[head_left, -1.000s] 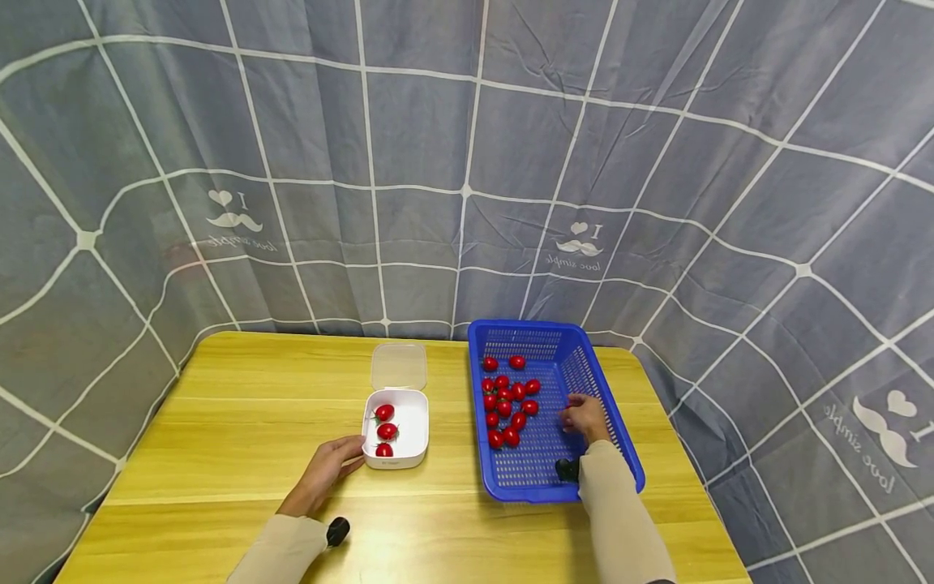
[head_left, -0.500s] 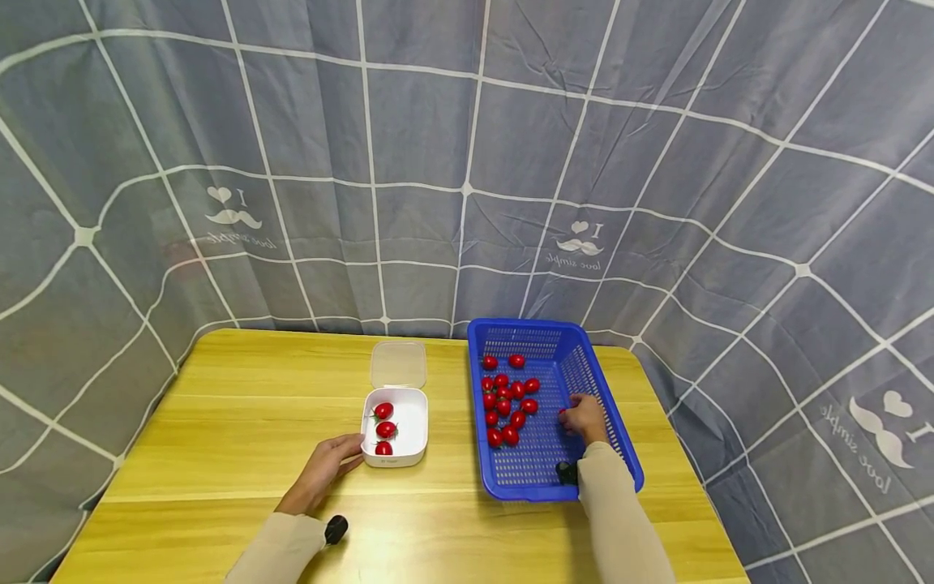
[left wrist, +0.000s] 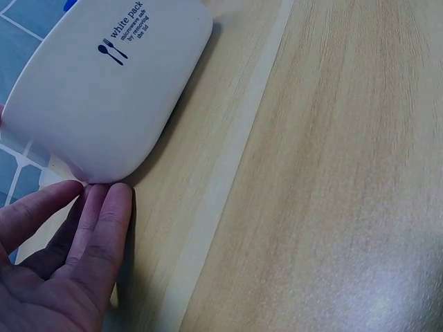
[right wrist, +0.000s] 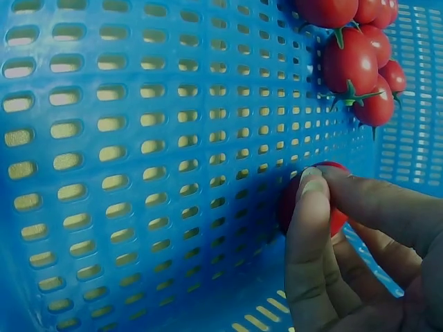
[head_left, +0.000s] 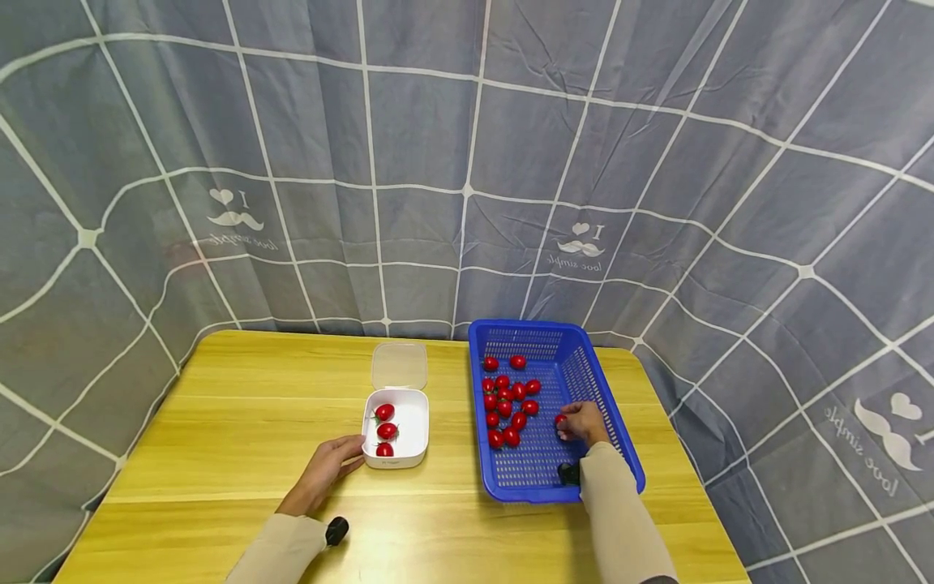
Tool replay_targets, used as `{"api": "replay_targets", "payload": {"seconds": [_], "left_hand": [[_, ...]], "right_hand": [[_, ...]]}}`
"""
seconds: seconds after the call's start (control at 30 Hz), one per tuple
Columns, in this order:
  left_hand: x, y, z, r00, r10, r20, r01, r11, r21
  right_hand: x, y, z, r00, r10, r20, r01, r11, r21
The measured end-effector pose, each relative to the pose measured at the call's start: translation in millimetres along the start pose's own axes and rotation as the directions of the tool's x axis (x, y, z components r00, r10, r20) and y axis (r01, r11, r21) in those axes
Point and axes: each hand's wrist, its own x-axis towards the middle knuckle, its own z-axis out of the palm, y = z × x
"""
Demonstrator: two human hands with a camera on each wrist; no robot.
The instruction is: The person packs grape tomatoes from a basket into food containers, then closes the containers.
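Inside the blue basket, my right hand pinches a cherry tomato between thumb and fingers, low over the perforated floor. Several more cherry tomatoes lie in the basket's left half; some show green stems in the right wrist view. My left hand touches the left side of a small white box with fairly straight fingertips. That box stands on the table and holds 3 tomatoes along its left side. In the left wrist view the fingertips meet the box's rounded corner.
The box's translucent lid lies folded back behind it. Box and basket stand apart on a wooden table. A grey checked curtain hangs behind the table and round its sides.
My right hand has shifted slightly toward me, and the tomato in its fingers shows more clearly. The left hand and the box have stayed in place.
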Motion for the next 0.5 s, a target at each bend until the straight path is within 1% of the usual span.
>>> {"api": "replay_targets", "payload": {"seconds": [0.17, 0.5], "left_hand": [[-1.0, -1.1, -0.1, 1.0, 0.001, -0.001, -0.001, 1.0, 0.003], [-0.9, 0.4, -1.4, 1.0, -0.001, 0.021, 0.001, 1.0, 0.004]], "right_hand": [[-0.8, 0.6, 0.9, 1.0, 0.008, 0.016, -0.008, 0.999, -0.032], [1.5, -3.2, 1.2, 0.999, 0.008, 0.045, -0.004, 0.995, -0.101]]}}
